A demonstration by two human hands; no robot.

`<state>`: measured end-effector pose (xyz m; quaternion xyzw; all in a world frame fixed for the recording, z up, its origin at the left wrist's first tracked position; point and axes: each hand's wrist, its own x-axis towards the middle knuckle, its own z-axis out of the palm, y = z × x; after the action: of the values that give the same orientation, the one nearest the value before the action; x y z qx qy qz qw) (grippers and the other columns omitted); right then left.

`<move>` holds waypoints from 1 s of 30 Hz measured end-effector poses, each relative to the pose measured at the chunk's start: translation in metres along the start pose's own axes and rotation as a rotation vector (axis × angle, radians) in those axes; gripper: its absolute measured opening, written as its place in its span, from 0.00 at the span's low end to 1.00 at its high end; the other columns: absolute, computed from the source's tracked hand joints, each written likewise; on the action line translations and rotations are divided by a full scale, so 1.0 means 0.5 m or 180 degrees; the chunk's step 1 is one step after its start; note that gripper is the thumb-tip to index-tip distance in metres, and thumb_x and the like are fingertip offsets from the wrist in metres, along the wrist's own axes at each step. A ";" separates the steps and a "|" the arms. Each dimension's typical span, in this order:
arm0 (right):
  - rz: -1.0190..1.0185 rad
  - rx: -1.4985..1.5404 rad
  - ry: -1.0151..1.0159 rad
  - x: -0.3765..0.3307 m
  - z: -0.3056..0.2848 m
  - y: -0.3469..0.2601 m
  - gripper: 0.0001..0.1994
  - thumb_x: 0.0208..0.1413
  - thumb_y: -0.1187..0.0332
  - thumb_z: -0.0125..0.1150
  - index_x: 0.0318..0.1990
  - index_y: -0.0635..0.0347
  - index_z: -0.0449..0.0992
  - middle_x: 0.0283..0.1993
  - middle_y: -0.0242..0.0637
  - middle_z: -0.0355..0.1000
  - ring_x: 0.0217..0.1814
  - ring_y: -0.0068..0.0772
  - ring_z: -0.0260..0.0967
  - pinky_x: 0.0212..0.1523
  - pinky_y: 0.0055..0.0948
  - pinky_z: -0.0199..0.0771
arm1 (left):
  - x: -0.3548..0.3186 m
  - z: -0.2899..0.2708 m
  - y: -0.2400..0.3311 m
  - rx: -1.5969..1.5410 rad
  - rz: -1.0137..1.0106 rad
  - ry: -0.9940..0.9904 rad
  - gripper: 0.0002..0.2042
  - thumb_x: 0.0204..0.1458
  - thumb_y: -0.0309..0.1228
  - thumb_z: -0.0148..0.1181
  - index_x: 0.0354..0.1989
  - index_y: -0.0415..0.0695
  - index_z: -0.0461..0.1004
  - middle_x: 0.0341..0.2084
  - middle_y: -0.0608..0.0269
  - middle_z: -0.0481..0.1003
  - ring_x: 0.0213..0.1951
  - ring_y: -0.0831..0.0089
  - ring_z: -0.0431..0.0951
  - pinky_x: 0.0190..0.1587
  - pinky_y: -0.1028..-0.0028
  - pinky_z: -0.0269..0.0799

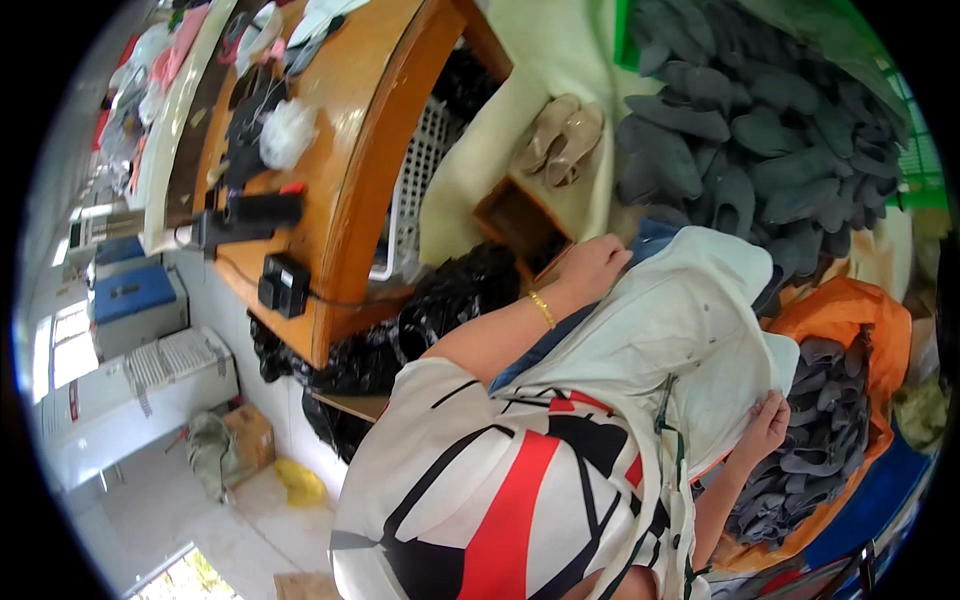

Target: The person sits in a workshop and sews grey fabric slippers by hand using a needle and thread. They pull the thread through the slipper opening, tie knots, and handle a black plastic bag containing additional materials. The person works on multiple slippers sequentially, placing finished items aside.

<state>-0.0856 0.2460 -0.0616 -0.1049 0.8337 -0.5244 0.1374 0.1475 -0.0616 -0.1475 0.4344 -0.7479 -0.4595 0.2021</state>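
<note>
A white apron (690, 330) with a dark green cord is spread over my lap, on top of blue jeans. My left hand (592, 268), with a gold bracelet at the wrist, is closed at the apron's left side; its fingertips meet the cloth edge, and what they hold is hard to make out. On the other side, my right hand (768, 424) pinches the apron's right edge between thumb and fingers. Beyond my knees lies a big heap of dark grey shoe-shaped pieces (770, 130) in a green crate (920, 150).
An orange sack (890, 340) of similar grey pieces (815, 440) stands at my right. A wooden table (350, 130) is at the left, with black plastic bags (460, 295) beneath. Beige sandals (565, 140) lie beyond a small wooden box (525, 228). White cabinets (140, 380) stand far left.
</note>
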 end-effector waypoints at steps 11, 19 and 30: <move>-0.0340 -0.0599 -0.0092 0.004 0.000 0.033 0.09 0.67 0.66 0.53 0.40 0.65 0.72 0.35 0.26 0.67 0.35 0.15 0.60 0.38 0.16 0.63 | -0.144 -0.092 -0.146 0.0552 -0.1307 0.1040 0.15 0.57 0.40 0.58 0.30 0.37 0.75 0.23 0.48 0.75 0.29 0.54 0.77 0.33 0.63 0.70; -0.0924 -0.1277 -0.0151 0.012 0.016 0.043 0.09 0.66 0.69 0.54 0.42 0.70 0.72 0.37 0.35 0.71 0.39 0.27 0.65 0.45 0.24 0.67 | -0.231 -0.231 -0.159 0.2746 -0.2468 0.0617 0.58 0.36 0.47 0.76 0.71 0.42 0.41 0.70 0.44 0.45 0.72 0.50 0.42 0.70 0.52 0.50; -0.1093 -0.1370 -0.0140 0.007 0.030 0.019 0.10 0.66 0.69 0.54 0.41 0.70 0.72 0.35 0.37 0.70 0.37 0.27 0.65 0.42 0.24 0.67 | -0.343 -0.249 -0.298 0.2353 -0.3413 0.0293 0.33 0.49 0.38 0.66 0.63 0.44 0.59 0.45 0.45 0.77 0.48 0.50 0.78 0.50 0.58 0.75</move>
<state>-0.0842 0.2360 -0.0767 -0.2829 0.8928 -0.3483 0.0392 0.3967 -0.0118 -0.1977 0.8073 -0.5268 -0.1900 -0.1861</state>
